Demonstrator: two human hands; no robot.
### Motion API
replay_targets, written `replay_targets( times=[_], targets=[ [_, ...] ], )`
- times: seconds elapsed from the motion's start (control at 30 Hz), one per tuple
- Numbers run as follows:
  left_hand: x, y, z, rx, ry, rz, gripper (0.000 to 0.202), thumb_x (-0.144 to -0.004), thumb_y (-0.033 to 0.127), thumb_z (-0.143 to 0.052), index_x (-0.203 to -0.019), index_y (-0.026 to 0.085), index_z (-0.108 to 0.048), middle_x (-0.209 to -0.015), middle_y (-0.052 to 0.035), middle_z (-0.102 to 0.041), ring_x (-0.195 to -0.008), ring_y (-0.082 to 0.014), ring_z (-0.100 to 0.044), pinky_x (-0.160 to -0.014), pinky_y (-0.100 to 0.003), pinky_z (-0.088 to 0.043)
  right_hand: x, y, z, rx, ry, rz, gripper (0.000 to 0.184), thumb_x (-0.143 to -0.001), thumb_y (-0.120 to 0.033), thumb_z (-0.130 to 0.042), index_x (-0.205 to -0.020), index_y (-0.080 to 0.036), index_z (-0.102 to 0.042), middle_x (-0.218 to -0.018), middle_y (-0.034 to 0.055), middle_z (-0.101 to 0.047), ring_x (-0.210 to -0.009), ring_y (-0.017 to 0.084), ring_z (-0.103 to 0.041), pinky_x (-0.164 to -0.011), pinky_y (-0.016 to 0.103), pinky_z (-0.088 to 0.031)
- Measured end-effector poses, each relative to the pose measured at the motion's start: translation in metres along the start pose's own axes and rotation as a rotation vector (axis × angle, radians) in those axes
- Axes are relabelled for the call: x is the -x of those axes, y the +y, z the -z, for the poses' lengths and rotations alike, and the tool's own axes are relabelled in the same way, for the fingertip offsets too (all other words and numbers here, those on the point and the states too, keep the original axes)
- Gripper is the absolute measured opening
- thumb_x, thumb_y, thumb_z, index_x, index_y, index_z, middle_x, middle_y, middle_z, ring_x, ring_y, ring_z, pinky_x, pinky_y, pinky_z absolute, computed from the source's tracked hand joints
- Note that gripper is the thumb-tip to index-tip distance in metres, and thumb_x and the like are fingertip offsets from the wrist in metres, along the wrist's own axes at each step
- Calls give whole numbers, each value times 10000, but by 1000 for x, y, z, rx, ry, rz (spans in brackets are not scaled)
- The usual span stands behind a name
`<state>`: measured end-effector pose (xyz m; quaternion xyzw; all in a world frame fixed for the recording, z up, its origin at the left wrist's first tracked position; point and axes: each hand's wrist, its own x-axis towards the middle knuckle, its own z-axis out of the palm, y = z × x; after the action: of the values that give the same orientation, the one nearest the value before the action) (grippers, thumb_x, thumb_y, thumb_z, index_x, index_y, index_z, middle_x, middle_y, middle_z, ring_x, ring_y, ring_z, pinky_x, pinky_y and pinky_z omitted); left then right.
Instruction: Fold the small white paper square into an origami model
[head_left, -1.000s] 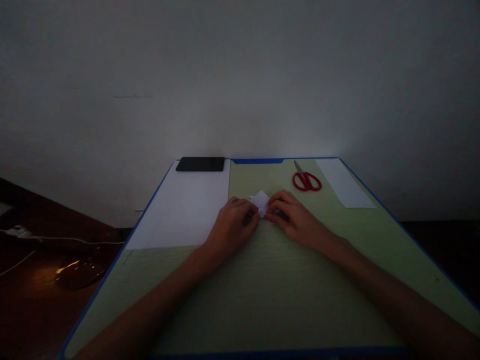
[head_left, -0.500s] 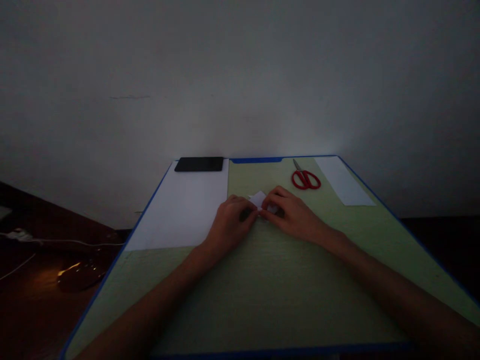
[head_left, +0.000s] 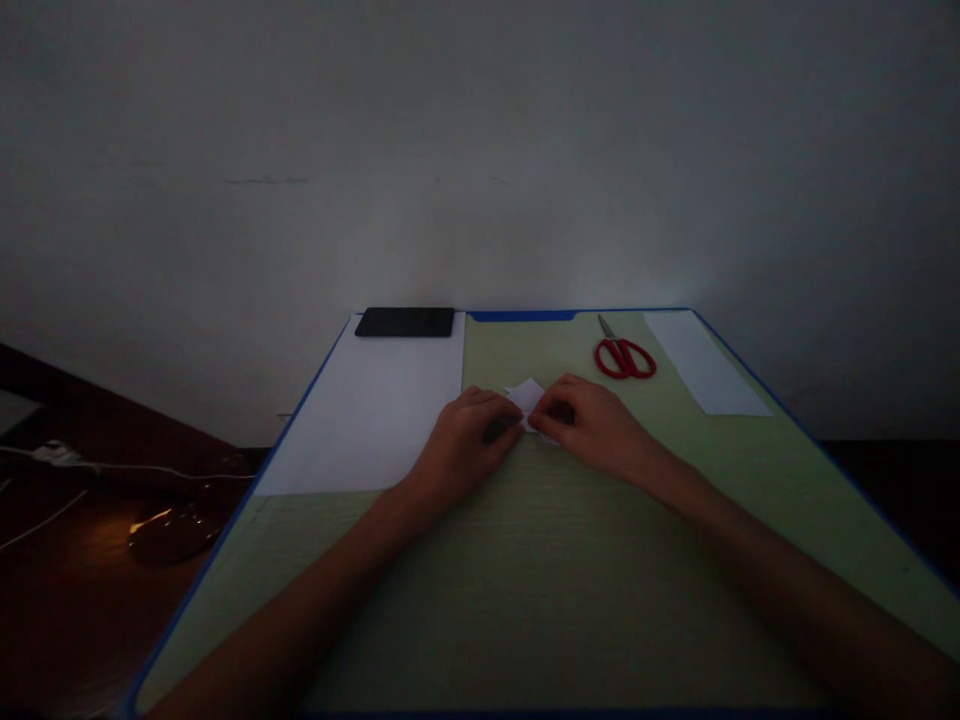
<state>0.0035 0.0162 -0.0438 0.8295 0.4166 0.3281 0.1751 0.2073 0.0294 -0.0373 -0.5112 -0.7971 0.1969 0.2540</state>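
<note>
A small folded piece of white paper (head_left: 526, 397) lies on the green table top (head_left: 570, 560), mostly covered by my fingers. My left hand (head_left: 463, 447) is closed, its fingertips pinching the paper's left edge. My right hand (head_left: 592, 428) is curled over the paper's right side, pressing it down against the table. The two hands meet at the paper, in the middle of the table.
A large white sheet (head_left: 375, 415) lies left of my hands, with a black phone (head_left: 405, 322) at its far end. Red-handled scissors (head_left: 624, 355) and a narrow white paper strip (head_left: 705, 372) lie at the far right. Cables and a dim lamp glow (head_left: 150, 525) sit left of the table.
My hands stay on the folded paper; the right fingers have shifted slightly over it. The view has drifted a little.
</note>
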Motion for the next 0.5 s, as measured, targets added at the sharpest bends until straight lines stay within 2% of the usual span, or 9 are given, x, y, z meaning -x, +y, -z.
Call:
replay_targets(
  times=[0.13, 0.3, 0.5],
  targets=[
    [1, 0, -2, -10, 7, -22, 118, -893, 180, -651, -983, 195, -726, -1014, -72, -718, -988, -222, -639, -904, -419, -534, 3, 0, 5, -82, -19, 22, 49, -838, -228, -708, -874, -198, -721, -893, 51, -669, -781, 176, -646, -736, 332, -525],
    [3, -1, -5, -52, -22, -66, 182, -911, 186, -634, -1063, 202, -734, -1069, -78, -684, -1029, -224, -616, -934, -410, -525, 7, 1, 9, -99, -40, 94, 167, -876, -262, -693, -1027, -237, -759, -981, 62, -686, -821, 183, -663, -777, 354, -544],
    [3, -1, -4, -51, -20, -73, 174, -932, 217, -620, -1048, 198, -748, -1052, -89, -692, -1020, -227, -625, -924, -415, -531, 10, 3, 9, -54, -20, 186, 140, -902, -276, -671, -985, -234, -776, -1007, 71, -697, -897, 203, -671, -856, 385, -545]
  ],
)
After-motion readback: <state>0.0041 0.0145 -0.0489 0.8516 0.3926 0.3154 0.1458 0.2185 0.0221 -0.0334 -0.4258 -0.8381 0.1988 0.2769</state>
